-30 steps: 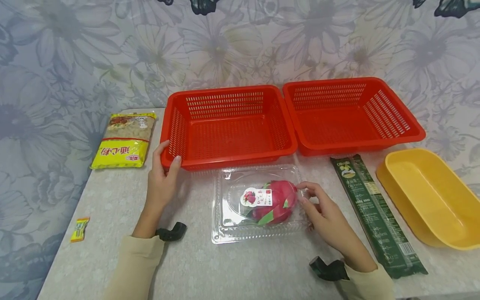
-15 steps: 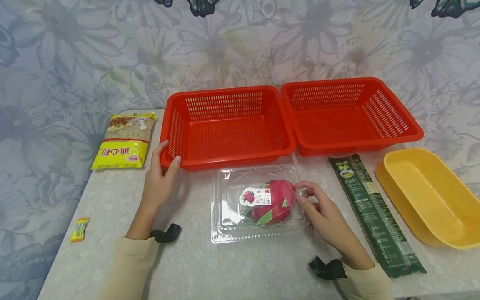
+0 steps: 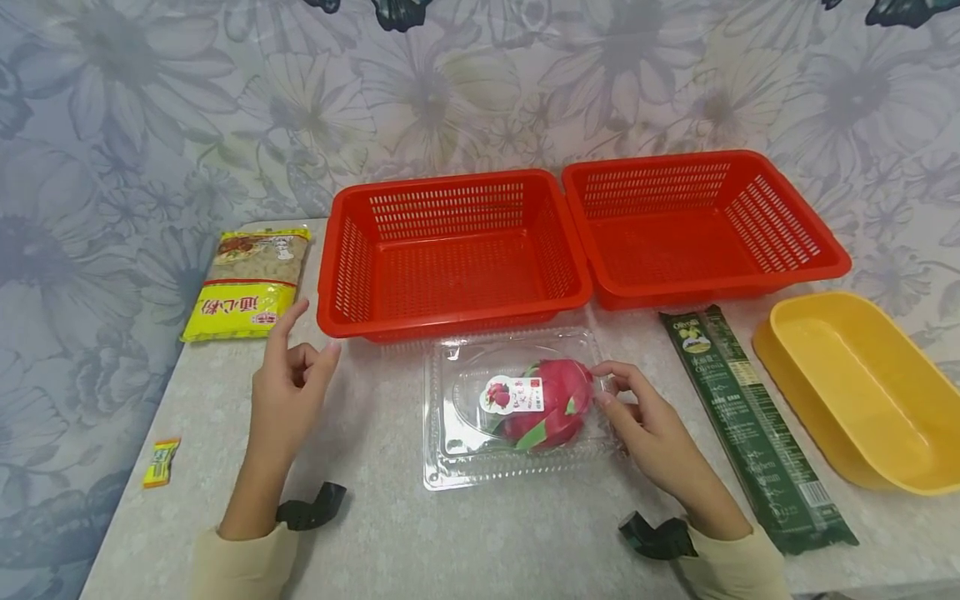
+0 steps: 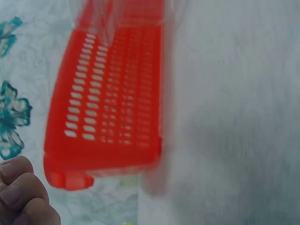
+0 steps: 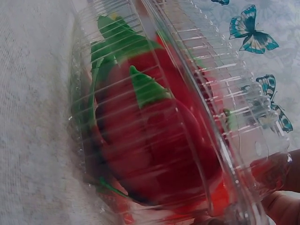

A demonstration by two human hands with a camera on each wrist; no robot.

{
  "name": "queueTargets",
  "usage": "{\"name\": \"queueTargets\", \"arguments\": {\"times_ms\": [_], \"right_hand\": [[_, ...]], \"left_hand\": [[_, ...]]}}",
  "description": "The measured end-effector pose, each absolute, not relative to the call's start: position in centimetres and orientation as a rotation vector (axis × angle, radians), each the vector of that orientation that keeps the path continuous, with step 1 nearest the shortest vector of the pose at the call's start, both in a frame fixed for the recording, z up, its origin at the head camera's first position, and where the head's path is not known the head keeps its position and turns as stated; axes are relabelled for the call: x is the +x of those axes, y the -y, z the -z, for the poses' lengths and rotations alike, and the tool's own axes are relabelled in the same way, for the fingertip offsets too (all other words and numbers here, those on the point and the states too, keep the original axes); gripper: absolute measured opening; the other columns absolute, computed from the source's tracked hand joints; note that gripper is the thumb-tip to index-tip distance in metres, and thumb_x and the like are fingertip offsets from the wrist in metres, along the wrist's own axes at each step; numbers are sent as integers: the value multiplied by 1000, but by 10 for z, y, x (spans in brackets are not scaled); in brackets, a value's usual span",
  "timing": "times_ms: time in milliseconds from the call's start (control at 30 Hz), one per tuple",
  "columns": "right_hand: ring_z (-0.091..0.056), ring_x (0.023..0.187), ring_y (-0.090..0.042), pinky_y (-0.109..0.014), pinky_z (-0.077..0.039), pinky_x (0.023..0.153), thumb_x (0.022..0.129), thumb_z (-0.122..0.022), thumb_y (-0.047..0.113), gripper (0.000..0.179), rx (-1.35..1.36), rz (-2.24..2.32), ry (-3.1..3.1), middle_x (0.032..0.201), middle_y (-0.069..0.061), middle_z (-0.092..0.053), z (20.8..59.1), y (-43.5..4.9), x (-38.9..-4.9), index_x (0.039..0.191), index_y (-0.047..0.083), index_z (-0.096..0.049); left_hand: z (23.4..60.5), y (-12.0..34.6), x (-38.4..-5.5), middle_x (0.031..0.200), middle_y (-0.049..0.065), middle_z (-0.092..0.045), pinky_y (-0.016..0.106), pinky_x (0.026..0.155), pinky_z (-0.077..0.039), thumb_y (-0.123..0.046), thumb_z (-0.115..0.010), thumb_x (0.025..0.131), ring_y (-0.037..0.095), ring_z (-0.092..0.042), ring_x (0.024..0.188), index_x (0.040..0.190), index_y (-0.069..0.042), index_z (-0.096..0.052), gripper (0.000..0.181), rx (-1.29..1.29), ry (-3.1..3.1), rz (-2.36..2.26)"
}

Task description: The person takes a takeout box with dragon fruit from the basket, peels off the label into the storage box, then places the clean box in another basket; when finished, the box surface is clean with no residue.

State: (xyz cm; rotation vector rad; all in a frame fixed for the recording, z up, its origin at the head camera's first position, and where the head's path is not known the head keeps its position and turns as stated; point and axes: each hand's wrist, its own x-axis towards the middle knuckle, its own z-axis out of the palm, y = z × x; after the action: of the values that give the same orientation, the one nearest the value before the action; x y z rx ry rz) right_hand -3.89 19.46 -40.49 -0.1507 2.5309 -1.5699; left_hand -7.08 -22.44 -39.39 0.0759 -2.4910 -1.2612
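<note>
A clear plastic clamshell box [image 3: 465, 450] with a pink dragon fruit [image 3: 558, 421] inside lies in front of the left red basket [image 3: 450, 321]. My right hand [image 3: 648, 433] pinches the box's right edge between thumb and index finger; in the right wrist view, its fingers [image 5: 281, 206] show at the lid's rim beside the fruit. My left hand [image 3: 288, 387] holds nothing and hovers left of the basket's near corner, index finger and thumb extended, the others bent. In the left wrist view its bent fingers [image 4: 26, 197] appear below the basket's slotted wall.
A second red basket [image 3: 712, 296] adjoins the first on the right. Farther right are a green spaghetti packet [image 3: 757, 433] and a yellow tub [image 3: 817, 392]. A yellow macaroni bag [image 3: 247, 292] lies at the back left, with a small yellow packet [image 3: 160, 462] nearer me.
My left hand has let go of the red basket's near left corner and moved left and toward me. The right hand stays at the box's edge.
</note>
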Motion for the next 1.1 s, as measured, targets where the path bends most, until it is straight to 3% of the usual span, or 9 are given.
{"name": "queueTargets", "arguments": {"times_ms": [200,400,500,600,800,1100], "right_hand": [[-50,56,-17,-28,-44,51,105,-59,28,32,-180,1598,-2514,110,-11,-47,404,-196,-39,136,26,-52],[-48,55,-17,-28,-44,50,105,-59,27,33,-188,1619,-2484,111,-11,-46,405,-197,-39,137,26,-51],[-48,55,-18,-28,-44,50,105,-58,27,33,-182,1615,-2482,111,-12,-46,405,-197,-38,138,25,-51],[-48,54,-18,-28,-44,49,105,-58,27,33,-179,1617,-2483,111,-12,-46,405,-196,-38,138,25,-51],[-48,54,-17,-28,-44,49,105,-59,27,33,-184,1620,-2490,110,-11,-47,404,-196,-39,137,25,-51],[-50,56,-18,-28,-45,49,105,-60,24,38,-224,1611,-2452,114,-11,-47,403,-200,-38,141,27,-49]], "left_hand": [[389,196,-54,84,2,-52,21,60,-41,-23,-73,95,15,-47,70,148,-25,-53,57,-175,2529,1113],[397,173,-43,107,1,-55,38,77,-55,-32,-74,94,20,-57,92,154,-33,-45,67,-377,2712,1123],[403,166,-39,119,1,-56,37,74,-55,-42,-71,94,23,-58,89,157,-40,-36,72,-387,2822,1203],[407,163,-37,123,-1,-56,31,63,-50,-45,-70,95,19,-56,75,160,-45,-26,79,-404,2893,1295],[412,160,-36,118,1,-61,29,60,-51,-37,-73,94,15,-56,66,161,-47,-18,87,-461,2884,1507],[419,154,-36,93,2,-51,26,57,-46,-37,-74,94,10,-46,61,155,-47,-33,74,-471,2849,1644]]}}
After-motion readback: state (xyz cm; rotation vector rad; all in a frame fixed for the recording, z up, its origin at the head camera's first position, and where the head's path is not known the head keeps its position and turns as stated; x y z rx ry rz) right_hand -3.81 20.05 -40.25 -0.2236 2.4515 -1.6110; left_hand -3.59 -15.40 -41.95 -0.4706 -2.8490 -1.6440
